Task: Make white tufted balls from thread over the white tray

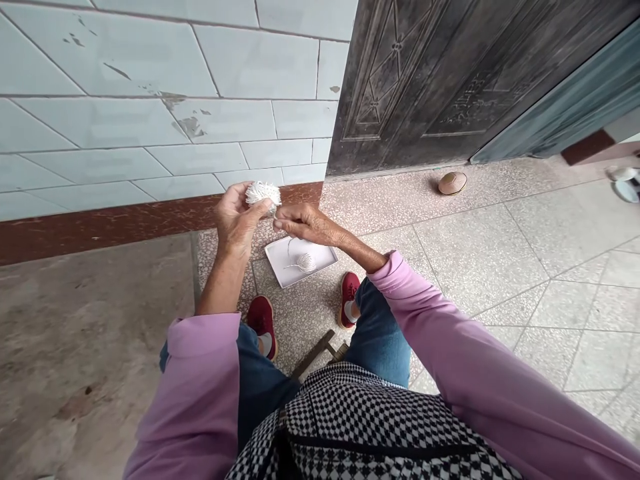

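Observation:
My left hand [236,220] is closed around a small white fluffy ball [263,193] made of many thin strands, held up in front of me. My right hand [303,223] pinches something thin right beside the ball, likely a thread or needle too fine to make out. Below the hands, on the floor between my feet, lies a white sheet or tray [283,263] with a small white spool of thread [306,262] on it and a loose thread end curling off it.
I sit low, knees apart, red shoes [263,320] on a speckled stone floor. A pale tiled wall [150,120] stands ahead, a dark metal door [450,80] to the right. A round tan object [453,183] lies by the door. A wooden stool leg [315,353] shows beneath me.

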Tool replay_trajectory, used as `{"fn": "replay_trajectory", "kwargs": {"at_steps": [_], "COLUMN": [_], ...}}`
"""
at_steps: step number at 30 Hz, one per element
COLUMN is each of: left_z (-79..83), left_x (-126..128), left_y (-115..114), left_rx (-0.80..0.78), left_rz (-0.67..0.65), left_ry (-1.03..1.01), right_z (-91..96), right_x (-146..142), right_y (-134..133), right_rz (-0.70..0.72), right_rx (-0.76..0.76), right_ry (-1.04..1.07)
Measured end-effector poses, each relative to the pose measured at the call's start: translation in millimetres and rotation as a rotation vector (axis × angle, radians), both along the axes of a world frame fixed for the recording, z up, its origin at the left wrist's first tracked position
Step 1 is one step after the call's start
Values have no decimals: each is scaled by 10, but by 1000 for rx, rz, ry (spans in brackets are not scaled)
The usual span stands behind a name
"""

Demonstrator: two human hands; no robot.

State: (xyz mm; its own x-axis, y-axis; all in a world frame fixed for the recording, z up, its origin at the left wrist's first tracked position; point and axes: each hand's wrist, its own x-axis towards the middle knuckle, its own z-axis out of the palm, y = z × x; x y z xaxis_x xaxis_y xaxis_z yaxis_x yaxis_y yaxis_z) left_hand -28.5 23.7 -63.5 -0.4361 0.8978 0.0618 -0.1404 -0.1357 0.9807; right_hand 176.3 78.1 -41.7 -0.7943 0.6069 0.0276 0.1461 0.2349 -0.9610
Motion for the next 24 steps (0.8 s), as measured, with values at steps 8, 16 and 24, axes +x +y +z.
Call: {"fn": "replay_trajectory", "kwargs": {"at_steps": [8, 16, 24], "left_z": [130, 189, 423], "left_x": [133, 77, -25], "left_y": [-122, -222, -170], "left_rx": [-79, -151, 33], "left_rz": [-190, -512, -305], "left_ry": [30, -180, -359], "right_z": [-32, -34, -190], "right_x": [136, 149, 115], "right_y": [261, 396, 493], "right_rz": [-91, -132, -89], "right_rx": [5, -79, -102], "right_ry": [186, 254, 282]}}
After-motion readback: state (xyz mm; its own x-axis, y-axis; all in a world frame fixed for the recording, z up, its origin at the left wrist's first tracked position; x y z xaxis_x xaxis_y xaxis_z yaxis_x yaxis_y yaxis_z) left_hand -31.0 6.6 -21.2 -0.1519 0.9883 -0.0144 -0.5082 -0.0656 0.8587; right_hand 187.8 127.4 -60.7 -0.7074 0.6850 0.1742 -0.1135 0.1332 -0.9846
